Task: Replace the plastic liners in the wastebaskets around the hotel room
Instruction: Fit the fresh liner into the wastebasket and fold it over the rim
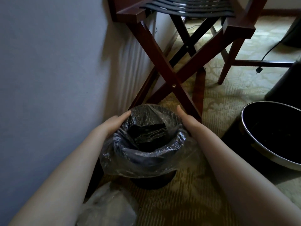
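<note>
A small dark wastebasket (146, 183) stands on the carpet beside the wall. A clear plastic liner (143, 159) sits in it, folded down over the rim. My left hand (114, 123) lies flat against the left side of the lined rim, fingers straight. My right hand (185, 121) presses the right side the same way, fingers straight and pointing away from me. Both hands touch the plastic from outside. The basket's lower part is mostly hidden under the liner's overhang.
A wooden folding luggage rack (164, 66) stands just behind the basket. A second, larger black bin with a metal rim (254, 149) sits at the right. Crumpled clear plastic (107, 206) lies near my left forearm. A power cord (259, 69) trails on the carpet.
</note>
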`<state>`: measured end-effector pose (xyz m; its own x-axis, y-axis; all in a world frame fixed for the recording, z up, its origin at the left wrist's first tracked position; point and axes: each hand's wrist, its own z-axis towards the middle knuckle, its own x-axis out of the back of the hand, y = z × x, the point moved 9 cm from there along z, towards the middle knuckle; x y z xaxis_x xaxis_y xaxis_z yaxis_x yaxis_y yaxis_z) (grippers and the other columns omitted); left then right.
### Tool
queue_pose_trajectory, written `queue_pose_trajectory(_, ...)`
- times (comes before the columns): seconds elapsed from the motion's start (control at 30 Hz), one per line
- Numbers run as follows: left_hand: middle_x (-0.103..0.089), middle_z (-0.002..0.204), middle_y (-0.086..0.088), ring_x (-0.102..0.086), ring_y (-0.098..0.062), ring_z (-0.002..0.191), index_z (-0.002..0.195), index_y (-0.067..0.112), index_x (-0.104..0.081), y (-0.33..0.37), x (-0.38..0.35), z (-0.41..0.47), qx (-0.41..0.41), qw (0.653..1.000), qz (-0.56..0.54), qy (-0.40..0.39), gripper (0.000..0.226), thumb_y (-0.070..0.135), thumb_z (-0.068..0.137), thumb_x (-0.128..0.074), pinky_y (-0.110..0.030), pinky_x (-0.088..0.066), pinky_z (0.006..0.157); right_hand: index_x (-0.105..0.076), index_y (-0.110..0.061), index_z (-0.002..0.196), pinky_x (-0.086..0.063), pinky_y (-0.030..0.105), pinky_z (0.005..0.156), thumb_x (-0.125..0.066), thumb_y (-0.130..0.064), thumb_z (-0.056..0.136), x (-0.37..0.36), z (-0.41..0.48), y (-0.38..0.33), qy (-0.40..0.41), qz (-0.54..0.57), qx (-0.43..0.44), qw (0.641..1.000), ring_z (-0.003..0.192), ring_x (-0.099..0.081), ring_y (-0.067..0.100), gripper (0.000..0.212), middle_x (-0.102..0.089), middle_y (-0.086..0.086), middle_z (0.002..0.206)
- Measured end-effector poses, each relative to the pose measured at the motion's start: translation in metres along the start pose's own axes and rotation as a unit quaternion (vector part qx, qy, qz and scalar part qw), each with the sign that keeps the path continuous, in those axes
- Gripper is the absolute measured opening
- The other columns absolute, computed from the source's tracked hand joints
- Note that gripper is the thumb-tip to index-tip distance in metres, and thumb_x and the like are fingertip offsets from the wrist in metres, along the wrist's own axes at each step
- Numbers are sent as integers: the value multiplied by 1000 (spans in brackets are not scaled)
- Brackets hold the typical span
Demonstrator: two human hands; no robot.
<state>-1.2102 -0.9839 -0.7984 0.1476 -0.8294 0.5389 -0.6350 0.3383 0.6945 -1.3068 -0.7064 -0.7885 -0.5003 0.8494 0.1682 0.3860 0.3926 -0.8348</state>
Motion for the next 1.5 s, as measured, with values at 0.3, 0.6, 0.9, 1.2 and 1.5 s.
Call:
queue_pose_trajectory(0.3,-58,102,-11,-50,-28,101,90,11,-62,51,57,-77,-189,921,169,296,30,39,93,-51,-33,-37,83,-64,-19,116,-42,41,96,-45,-45,99,-73,-79,-77,113,-405,391,819,114,-51,22,37,-57,1,124)
queue_pose_trajectory(0.6,-58,121,-28,-60,-42,107,124,-5,-56,-6,12,-60,27,995,-40,92,85,68,82,-47,-39,-53,76,-51,-13,111,-38,33,64,-40,-44,101,-174,-132,-24,-31,-566,393,724,91,-64,32,35,-66,7,101)
queue_pose_trajectory(0.9,-66,112,-17,-65,-31,95,120,4,-57,-30,-21,-48,20,980,-191,46,61,29,67,-73,-41,-53,90,-58,-19,75,-43,32,66,-65,-40,85,-112,-142,2,-2,-574,489,657,66,-65,21,24,-65,-4,68)
queue_pose_trajectory(1.2,-45,127,-13,-43,-31,117,126,9,-49,84,-27,-131,-384,828,335,231,47,25,84,-63,-44,-43,95,-66,-14,88,-44,32,63,-43,-39,97,-55,-145,-55,137,-387,514,753,69,-61,19,35,-65,-2,76)
queue_pose_trajectory(1.5,-60,123,-6,-55,-24,108,125,15,-58,44,-101,-114,-141,850,468,-196,40,39,95,-47,-29,-41,89,-69,-17,104,-49,38,82,-45,-39,98,-53,-115,-53,60,-457,454,762,91,-62,20,33,-69,0,96)
